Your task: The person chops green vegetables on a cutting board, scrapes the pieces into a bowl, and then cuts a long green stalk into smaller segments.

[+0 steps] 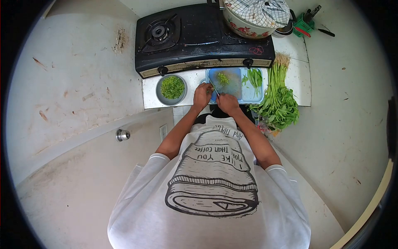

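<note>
My right hand [228, 103] is closed around a knife [216, 91], its blade pointing up and left over the cutting board [233, 90]. My left hand [202, 96] is closed at the board's left edge, fingertips pressed together near the blade. What those fingers pinch is too small to make out. Beyond the knife, a small heap of chopped greens [223, 78] lies on the board. The board rests in a blue tray [250, 96], where several loose green leaves [254, 79] lie on the right. To the left, a grey bowl [171, 102] holds finely chopped greens [172, 87].
A large bunch of leafy greens [278, 93] hangs over the counter's front edge at right. Behind the tray stands a black gas stove [195, 31], with a cloth-covered floral pot [247, 30] on it. A green basket [301, 28] holds utensils. A door knob [122, 135] juts out at left.
</note>
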Available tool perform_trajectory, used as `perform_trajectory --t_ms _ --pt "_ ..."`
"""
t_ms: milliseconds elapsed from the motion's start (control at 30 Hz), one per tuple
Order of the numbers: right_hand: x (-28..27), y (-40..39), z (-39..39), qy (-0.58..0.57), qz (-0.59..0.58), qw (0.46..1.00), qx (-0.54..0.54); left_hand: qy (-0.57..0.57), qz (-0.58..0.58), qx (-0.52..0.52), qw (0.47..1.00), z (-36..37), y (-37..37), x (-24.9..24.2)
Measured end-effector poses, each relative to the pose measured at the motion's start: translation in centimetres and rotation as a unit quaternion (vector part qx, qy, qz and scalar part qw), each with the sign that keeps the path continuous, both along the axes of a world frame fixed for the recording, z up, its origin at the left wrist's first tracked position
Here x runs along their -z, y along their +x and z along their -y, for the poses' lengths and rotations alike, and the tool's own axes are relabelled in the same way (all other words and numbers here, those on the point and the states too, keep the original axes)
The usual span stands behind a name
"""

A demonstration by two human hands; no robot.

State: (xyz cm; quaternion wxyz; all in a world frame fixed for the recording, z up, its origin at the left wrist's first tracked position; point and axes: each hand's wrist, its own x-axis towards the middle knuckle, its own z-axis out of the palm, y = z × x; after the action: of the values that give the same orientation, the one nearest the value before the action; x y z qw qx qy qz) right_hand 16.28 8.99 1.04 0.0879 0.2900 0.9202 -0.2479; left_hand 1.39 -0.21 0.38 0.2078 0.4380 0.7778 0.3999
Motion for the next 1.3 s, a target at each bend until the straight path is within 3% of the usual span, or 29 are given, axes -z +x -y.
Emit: perform_trajectory --t_ms 467,767,967,1300 --pt "-0.4 3.7 -2.1 -0.004 0.021 1.000 0.002 0.001 -0.009 -0.002 1.000 0.0 0.4 0.0" --pt "-1.1 3.2 -1.9 -0.028 0.008 1.000 -0.007 -0.001 -0.075 0.013 0.997 -0.8 0.7 -0.6" --pt "-1.2 3.0 -0.6 -0.034 -0.015 0.999 -0.005 0.000 0.005 -0.005 1.000 -0.9 0.7 0.2" --pt "-1.2 2.1 -0.5 -0.013 0.008 1.000 -0.011 0.016 0.012 0.011 1.000 -0.7 0.5 -0.2"
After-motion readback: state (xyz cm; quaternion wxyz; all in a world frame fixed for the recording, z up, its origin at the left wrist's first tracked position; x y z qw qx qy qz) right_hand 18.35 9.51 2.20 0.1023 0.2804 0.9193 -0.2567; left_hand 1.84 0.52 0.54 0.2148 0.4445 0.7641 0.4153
